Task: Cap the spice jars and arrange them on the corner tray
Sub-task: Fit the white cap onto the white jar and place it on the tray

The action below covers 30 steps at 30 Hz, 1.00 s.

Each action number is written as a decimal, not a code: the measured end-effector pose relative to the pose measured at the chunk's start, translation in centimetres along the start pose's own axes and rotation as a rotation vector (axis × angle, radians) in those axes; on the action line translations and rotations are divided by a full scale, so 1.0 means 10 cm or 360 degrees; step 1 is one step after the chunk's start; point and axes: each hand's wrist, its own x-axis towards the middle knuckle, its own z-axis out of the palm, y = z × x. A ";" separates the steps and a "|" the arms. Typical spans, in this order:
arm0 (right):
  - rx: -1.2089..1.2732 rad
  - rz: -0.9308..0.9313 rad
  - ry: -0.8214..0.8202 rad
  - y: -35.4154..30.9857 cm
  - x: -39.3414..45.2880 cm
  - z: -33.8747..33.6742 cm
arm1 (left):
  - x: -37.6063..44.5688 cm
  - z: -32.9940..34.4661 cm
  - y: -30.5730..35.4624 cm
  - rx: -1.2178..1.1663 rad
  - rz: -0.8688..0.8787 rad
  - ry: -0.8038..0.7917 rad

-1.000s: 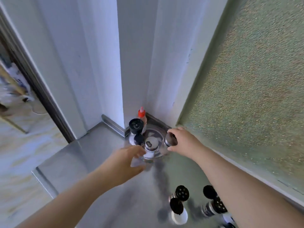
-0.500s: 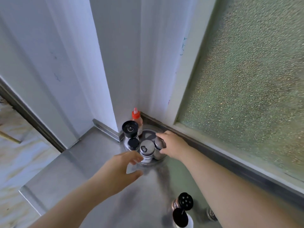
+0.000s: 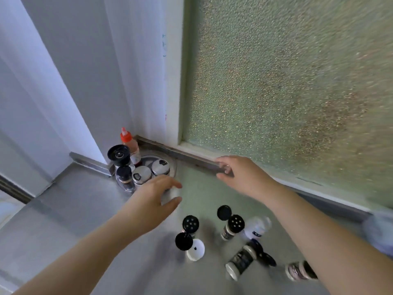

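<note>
Left hand (image 3: 153, 201) and right hand (image 3: 244, 175) spread, empty | we judged open-lidded jar (image 3: 190, 227) light, slippery; hold its body.

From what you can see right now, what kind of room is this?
Probably a kitchen corner: a stainless steel counter meets a frosted glass window, with spice jars standing on a round metal tray and more jars open nearby.

Corner tray (image 3: 172, 167), round and metallic at centre left, carries two silver-capped jars (image 3: 160, 167) upright beside black-lidded ones. Lower centre, a black-lidded shaker (image 3: 230, 227) stands flipped open; another jar (image 3: 241, 260) lies toppled.
</note>
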 end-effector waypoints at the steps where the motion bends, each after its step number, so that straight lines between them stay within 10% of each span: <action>1: -0.0012 0.0084 0.0019 0.16 -0.17 -0.08 | 0.03 0.10 0.09 -0.0013 0.0029 -0.0019; 19: -0.0176 0.0543 -0.0279 1.19 -0.87 0.74 | -0.12 0.94 0.65 -0.0023 0.0033 -0.0272; 30: 0.0144 0.0395 0.0096 0.50 -1.43 -0.34 | -0.09 1.11 0.97 -0.0344 0.0002 -0.0356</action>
